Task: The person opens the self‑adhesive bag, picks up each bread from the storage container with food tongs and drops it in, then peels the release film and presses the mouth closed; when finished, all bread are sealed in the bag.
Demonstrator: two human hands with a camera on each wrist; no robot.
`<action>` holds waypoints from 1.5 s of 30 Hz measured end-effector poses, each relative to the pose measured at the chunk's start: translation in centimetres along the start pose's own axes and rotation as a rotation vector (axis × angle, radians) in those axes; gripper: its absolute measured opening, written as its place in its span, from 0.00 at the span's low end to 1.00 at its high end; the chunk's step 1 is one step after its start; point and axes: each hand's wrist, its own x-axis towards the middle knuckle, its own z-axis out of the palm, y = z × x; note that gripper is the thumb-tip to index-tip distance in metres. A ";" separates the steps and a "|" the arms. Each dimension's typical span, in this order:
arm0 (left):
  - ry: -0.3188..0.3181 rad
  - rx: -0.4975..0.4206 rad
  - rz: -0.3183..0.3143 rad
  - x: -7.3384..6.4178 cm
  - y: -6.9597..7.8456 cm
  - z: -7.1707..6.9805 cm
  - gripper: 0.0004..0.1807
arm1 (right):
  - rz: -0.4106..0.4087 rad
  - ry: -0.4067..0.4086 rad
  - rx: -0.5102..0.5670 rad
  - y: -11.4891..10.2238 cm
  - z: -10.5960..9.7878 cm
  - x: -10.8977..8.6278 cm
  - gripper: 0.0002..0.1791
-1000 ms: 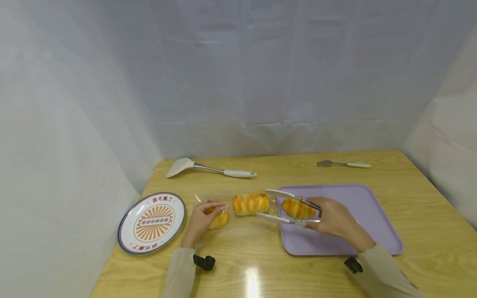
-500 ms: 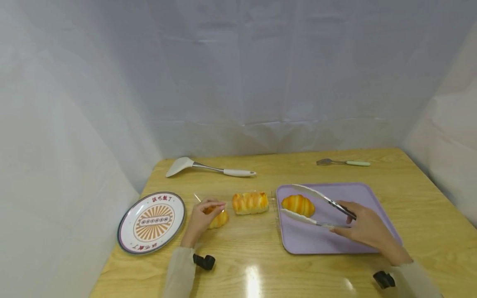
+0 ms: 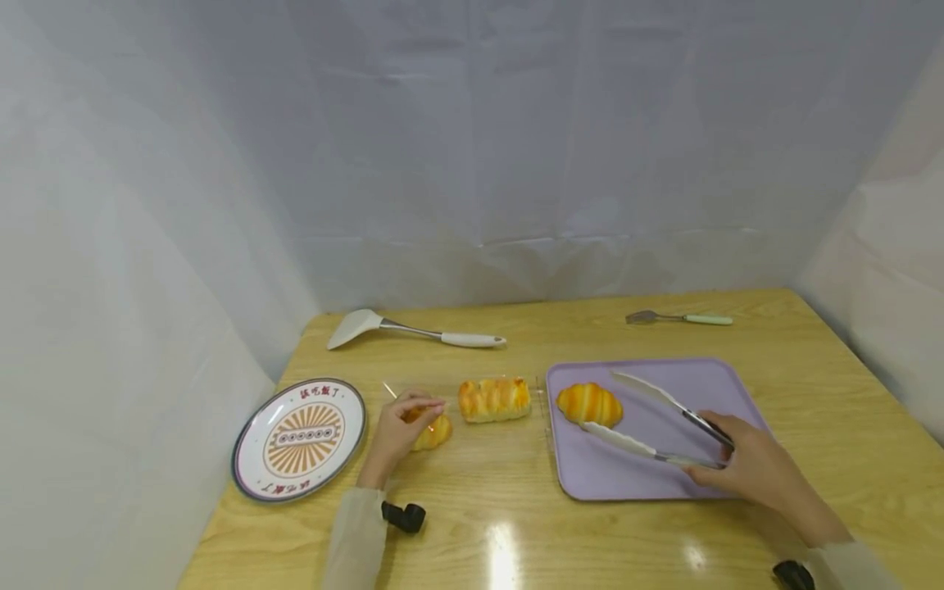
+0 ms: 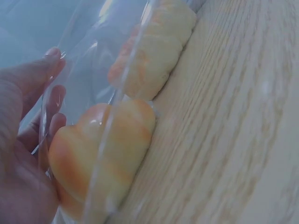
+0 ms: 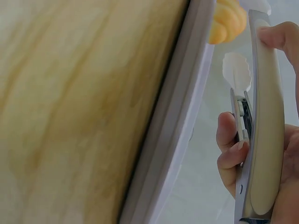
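Note:
My left hand (image 3: 398, 430) pinches the edge of a clear plastic container (image 4: 84, 60) with straight, shiny edges. Beside that palm, seen through the plastic, lies a golden bread roll (image 4: 103, 149), partly hidden by the hand in the head view. To its right, a ridged bread loaf (image 3: 495, 400) sits behind the same plastic. My right hand (image 3: 760, 475) grips metal tongs (image 3: 622, 440) with white scalloped tips and cream handles. The tong arms are spread with nothing between them, above a lilac tray (image 3: 664, 483). Just left of the tips, a croissant (image 3: 588, 405) rests on the tray.
A white patterned plate (image 3: 301, 479) stands at the left of the wooden table (image 3: 472, 483). Along the back lie a white spatula (image 3: 357, 329) and a small fork with a pale green handle (image 3: 708, 319). Pale sheeting rises behind and at both sides.
The tongs, earlier with their arms on either side of the croissant, have drawn back to the right and toward me. The croissant stays on the tray. My left hand has kept its place.

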 end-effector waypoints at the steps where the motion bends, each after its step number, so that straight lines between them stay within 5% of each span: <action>1: 0.003 0.002 0.001 0.0 0.0 0.0 0.09 | 0.005 -0.004 -0.008 0.1 0.0 -0.1 0.44; 12: -0.013 -0.044 0.004 0.2 -0.1 -0.2 0.10 | -0.023 0.054 -0.029 0.3 0.6 -0.1 0.39; 21: -0.032 -0.025 -0.004 -0.8 3.8 -0.8 0.11 | 0.007 0.003 -0.012 -0.1 0.6 0.2 0.36; 39: -0.019 -0.011 0.019 -1.1 4.1 -0.7 0.09 | -0.072 0.055 0.084 -1.8 0.9 0.9 0.31; 45: -0.028 -0.008 0.017 -1.1 4.0 -0.8 0.09 | -0.081 -0.002 0.150 -3.0 1.0 1.8 0.31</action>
